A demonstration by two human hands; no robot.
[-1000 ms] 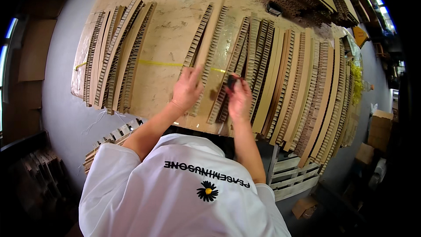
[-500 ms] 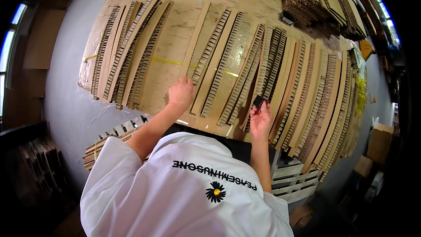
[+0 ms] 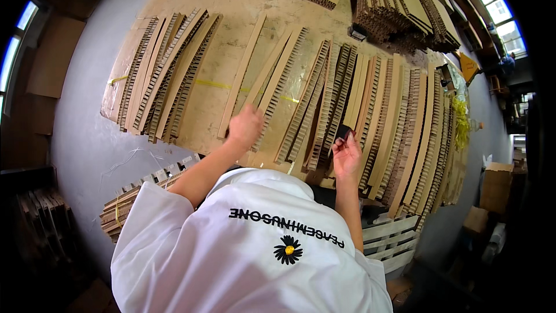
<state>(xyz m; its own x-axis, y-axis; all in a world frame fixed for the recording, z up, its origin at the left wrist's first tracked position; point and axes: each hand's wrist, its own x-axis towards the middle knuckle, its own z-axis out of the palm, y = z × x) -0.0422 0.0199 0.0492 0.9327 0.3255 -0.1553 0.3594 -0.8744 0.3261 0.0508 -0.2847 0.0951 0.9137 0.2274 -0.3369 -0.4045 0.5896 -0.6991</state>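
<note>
The right hand (image 3: 347, 157) pinches a black block (image 3: 344, 132); the left hand (image 3: 247, 127), its grip unclear from here, should steady the strip (image 3: 268, 69) lightly, unbent.

A loose white T-shirt (image 3: 231, 272) with short, wide sleeves (image 3: 152, 208) fills the lower middle of the frame. Upside-down black lettering (image 3: 286, 227) runs above a black-petalled flower (image 3: 288, 250) with a yellow centre (image 3: 289, 250). The left hand (image 3: 246, 127) and right hand (image 3: 347, 156) are bare.

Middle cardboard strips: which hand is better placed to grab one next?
Probably the left hand: it's already at the middle cardboard strips, while the right hand holds a small dark thing.
</note>
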